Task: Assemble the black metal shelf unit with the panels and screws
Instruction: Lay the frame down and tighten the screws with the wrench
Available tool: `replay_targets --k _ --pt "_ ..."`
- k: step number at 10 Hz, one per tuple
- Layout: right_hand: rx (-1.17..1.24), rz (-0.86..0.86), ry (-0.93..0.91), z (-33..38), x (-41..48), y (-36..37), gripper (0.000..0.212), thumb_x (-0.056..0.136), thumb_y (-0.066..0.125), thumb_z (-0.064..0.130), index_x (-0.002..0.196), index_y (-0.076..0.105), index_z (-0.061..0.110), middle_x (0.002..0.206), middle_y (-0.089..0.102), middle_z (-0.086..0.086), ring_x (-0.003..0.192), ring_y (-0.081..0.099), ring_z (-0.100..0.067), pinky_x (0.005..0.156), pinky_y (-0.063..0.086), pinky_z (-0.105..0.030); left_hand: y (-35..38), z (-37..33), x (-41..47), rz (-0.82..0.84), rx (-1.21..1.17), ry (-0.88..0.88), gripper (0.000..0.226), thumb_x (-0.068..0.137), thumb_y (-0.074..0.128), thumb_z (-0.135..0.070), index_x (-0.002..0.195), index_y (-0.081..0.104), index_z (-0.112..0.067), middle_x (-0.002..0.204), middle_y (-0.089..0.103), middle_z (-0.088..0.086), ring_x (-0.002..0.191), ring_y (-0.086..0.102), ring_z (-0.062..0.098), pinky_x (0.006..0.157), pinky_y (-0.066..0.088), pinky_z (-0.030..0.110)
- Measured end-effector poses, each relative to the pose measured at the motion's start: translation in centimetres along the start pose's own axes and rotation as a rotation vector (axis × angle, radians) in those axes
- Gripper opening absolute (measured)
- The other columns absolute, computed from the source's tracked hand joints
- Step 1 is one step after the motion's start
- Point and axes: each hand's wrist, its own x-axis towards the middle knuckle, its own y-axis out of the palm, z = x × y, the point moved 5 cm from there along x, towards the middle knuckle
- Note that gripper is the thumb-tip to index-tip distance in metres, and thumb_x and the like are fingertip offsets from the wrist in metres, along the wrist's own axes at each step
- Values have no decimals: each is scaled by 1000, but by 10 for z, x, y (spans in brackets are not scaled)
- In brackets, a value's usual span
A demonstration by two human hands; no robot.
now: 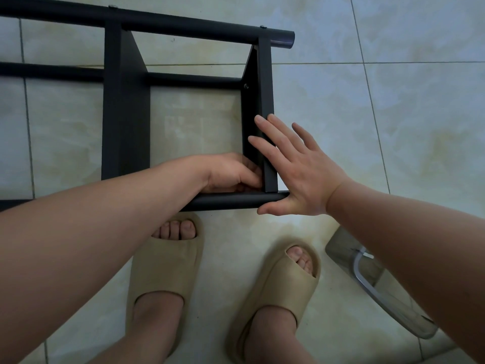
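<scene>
Step in hand, as judged: fastening the end panel (265, 101) to the near tube (228, 201) at one corner of the shelf unit (126, 101).

The shelf unit lies on the floor (393, 127), with the near tube just ahead of the slippers (168, 271). The left hand (231, 172) sits in the inner corner just above the near tube, fingers curled; whether its grip holds a screw cannot be told. The right hand (301, 177) lies flat against the panel and the tube end, fingers straight, grip holding nothing.

The next move calls for a steady panel and a squarely seated screw.

Finish: matt black; round tubes, flat panels; one screw head (246, 86) shows on the panel well above the near tube.
</scene>
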Motion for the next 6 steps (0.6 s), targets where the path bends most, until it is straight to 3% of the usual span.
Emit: replay_targets --k 1,3,6 --pt "6 -4 1 0 -1 -1 115 77 39 89 158 26 9 169 8 -12 157 6 -30 122 18 -59 1 -1 -1 31 -37 5 13 88 53 12 90 62 4 60 63 3 55 62 13 54 49 22" --pt "1 6 -3 0 -1 -1 115 77 39 89 159 25 9 169 8 -13 157 6 -30 122 18 -59 1 -2 -2 47 -80 20 20 88 51 15 103 60 6 64 62 6 57 64 13 56 52 21" --pt "40 24 -9 -1 0 1 115 77 40 89 159 24 11 170 5 -10 157 2 -28 123 16 -56 2 -2 -1 30 -125 -24 20 88 50 12 83 62 -4 68 65 7 63 66 19 60 54 26"
